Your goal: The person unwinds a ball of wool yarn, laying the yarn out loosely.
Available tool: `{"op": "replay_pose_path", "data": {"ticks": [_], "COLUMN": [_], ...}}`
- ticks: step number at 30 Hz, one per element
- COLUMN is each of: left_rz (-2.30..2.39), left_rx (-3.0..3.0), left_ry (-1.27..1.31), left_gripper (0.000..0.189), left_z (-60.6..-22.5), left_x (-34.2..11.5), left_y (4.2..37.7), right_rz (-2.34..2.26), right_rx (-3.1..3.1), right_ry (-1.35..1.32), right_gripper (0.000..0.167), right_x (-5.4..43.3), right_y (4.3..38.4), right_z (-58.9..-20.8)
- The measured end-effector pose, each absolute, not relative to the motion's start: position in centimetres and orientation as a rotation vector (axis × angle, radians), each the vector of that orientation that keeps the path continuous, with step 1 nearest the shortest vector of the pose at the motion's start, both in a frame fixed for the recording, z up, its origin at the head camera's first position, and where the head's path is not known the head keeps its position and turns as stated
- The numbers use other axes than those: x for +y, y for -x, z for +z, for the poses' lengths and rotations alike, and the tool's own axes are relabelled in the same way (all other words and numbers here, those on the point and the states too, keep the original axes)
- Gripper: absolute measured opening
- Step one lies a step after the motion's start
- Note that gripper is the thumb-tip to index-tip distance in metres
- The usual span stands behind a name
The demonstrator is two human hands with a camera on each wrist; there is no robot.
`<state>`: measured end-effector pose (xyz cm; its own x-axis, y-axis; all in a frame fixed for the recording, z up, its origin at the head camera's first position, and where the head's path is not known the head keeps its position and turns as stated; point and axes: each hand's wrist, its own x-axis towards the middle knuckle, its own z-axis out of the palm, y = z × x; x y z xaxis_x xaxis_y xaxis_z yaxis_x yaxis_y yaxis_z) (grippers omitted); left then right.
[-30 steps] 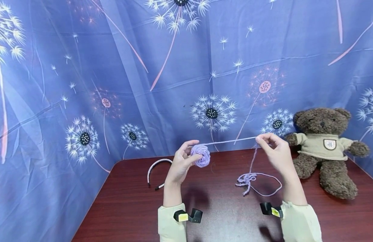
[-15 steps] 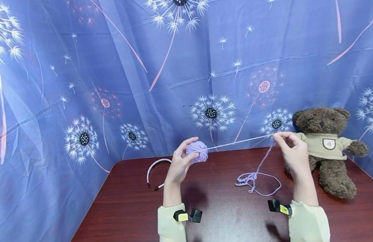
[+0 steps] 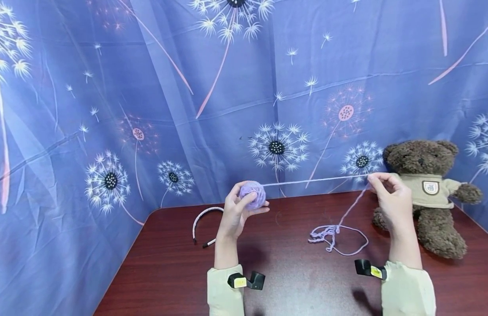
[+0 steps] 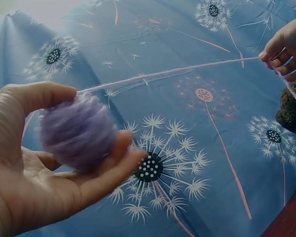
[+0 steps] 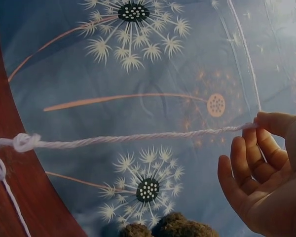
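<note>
In the head view my left hand (image 3: pixel 233 217) holds a small ball of lilac yarn (image 3: pixel 254 195) above the table. The left wrist view shows the yarn ball (image 4: pixel 79 131) between the thumb and the fingers. A taut strand (image 3: pixel 307 181) runs from the ball across to my right hand (image 3: pixel 394 199), which pinches it between thumb and forefinger. From that pinch the yarn slants down to a loose, looped tangle (image 3: pixel 327 234) on the table. A knot-like loop (image 5: pixel 27 142) on this trailing yarn appears in the right wrist view.
A brown teddy bear (image 3: pixel 439 228) in a beige sweater sits at the right, close behind my right hand. A white headband (image 3: pixel 196 221) lies left of my left hand on the dark red table (image 3: pixel 164 272). A blue dandelion-print curtain (image 3: pixel 236 131) hangs behind.
My right hand has moved to the right, lengthening the strand between the hands. The ball has turned and shifted slightly left in my left hand, whose fingers now spread beneath it.
</note>
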<state>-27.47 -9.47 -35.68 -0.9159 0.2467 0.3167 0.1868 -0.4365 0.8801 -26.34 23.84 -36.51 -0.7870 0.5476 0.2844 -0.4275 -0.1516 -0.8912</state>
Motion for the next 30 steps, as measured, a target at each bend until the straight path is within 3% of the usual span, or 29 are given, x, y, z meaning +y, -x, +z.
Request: {"op": "replay_pose_path", "data": {"ticks": [20,30], "left_rz": [2.934,3.012], "left_rx": [1.577,1.502], "left_ry": [-0.305,-0.306], "left_gripper": [0.035,0.043], "left_z": [-35.6,-35.4], "left_x": [-11.9,-12.5], "left_y": [27.7,27.8], "right_rz": [2.07,2.07], "right_rx": [-1.326,-1.305], "right_ry": [0.329,0.411], "right_gripper": [0.018,0.022], "right_x": [27.4,28.5], "right_y": [26.7,26.7], "right_z": [-38.8,-40.0]}}
